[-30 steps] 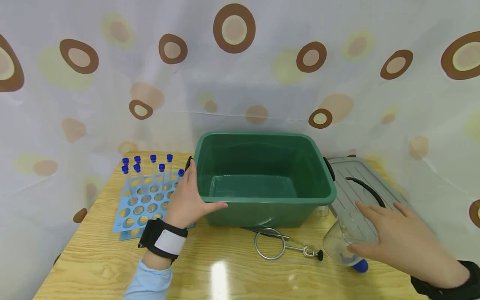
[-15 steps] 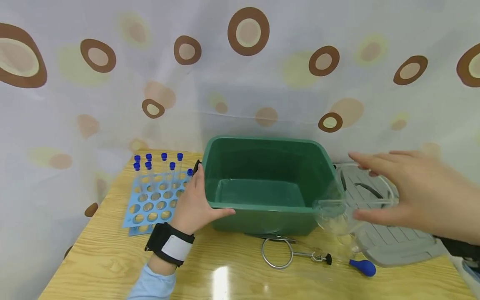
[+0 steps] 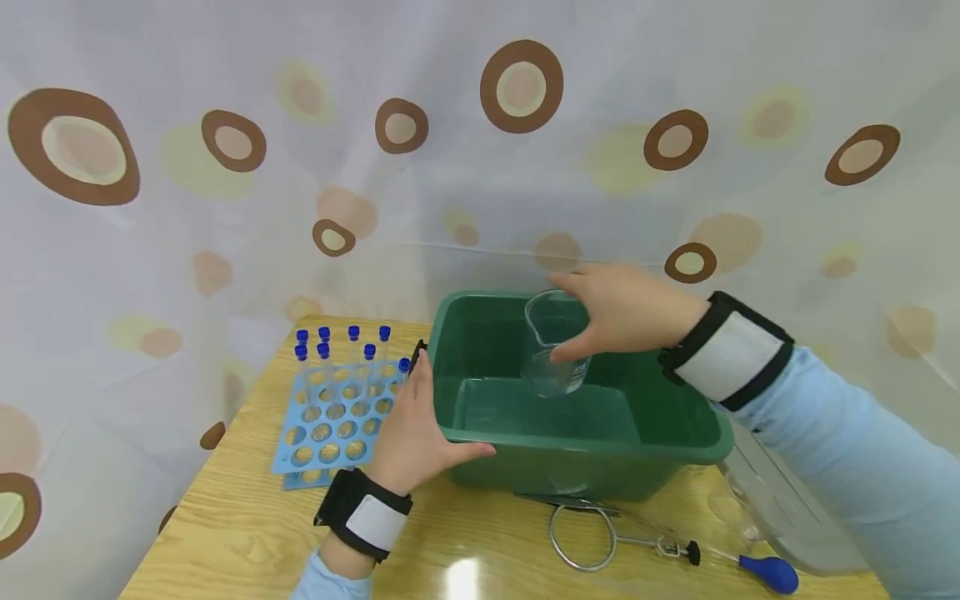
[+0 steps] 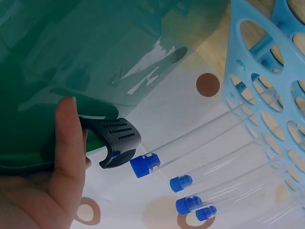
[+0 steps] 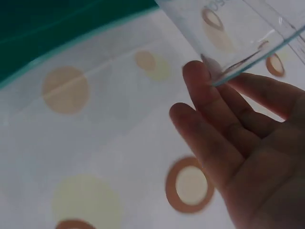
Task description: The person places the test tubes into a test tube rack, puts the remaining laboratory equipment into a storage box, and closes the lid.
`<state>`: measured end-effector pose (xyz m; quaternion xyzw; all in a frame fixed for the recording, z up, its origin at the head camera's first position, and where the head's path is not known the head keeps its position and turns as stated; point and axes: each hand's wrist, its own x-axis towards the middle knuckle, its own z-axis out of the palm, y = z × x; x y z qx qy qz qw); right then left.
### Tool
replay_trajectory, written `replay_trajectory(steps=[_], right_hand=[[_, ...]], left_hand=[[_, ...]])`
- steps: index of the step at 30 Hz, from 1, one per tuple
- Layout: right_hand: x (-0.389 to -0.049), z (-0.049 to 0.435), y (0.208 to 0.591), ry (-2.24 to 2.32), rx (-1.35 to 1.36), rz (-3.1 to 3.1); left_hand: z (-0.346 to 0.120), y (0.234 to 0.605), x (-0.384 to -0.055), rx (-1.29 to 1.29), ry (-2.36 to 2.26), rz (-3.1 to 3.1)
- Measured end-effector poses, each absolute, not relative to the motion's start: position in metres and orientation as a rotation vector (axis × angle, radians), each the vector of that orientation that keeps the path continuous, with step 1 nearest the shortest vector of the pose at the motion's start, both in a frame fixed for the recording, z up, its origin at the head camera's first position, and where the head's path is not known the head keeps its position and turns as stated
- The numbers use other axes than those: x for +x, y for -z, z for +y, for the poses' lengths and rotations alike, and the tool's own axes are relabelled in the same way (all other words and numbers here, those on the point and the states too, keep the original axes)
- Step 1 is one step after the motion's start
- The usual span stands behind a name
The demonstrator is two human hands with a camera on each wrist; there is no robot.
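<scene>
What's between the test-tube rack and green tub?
Head view: the left grip and the black handle lie between the test-tube rack and green tub.

1. The left arm (image 3: 335, 578), sleeved in light blue, rises from the bottom edge of the head view, angled up and rightward.
2. The left hand (image 3: 416, 433) holds its thumb stretched out to the right, its fingers straight and pointing forward.
3. The right arm (image 3: 855, 467), also sleeved in light blue, slants in from the lower right, reaching across to the left.
4. The right hand (image 3: 626, 308), slightly blurred, pinches with thumb opposite fingers, well apart from the left hand.
</scene>
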<state>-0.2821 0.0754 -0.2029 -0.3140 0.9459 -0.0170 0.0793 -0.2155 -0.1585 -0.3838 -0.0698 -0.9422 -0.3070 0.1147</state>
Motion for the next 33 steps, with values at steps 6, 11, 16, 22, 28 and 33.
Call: replay_trajectory(steps=[6,11,16,22,28,33], right_hand=[[-0.311,0.051,0.24,0.032,-0.952,2.728],[-0.324,0.045,0.27,0.013,-0.947,2.672],[-0.332,0.041,0.291,-0.029,-0.946,2.673],[-0.344,0.033,0.327,-0.093,-0.993,2.704],[-0.354,0.018,0.348,-0.089,-1.0,2.702],[-0.36,0.007,0.353,-0.088,-0.973,2.709]], left_hand=[[-0.154,0.383,-0.21,-0.181,0.93,-2.769],[-0.146,0.382,-0.203,-0.185,0.947,-2.757],[-0.14,0.377,-0.199,-0.216,0.947,-2.733],[-0.136,0.376,-0.197,-0.227,0.945,-2.748],[-0.136,0.379,-0.196,-0.225,0.94,-2.75],[-0.137,0.38,-0.2,-0.219,0.93,-2.732]])
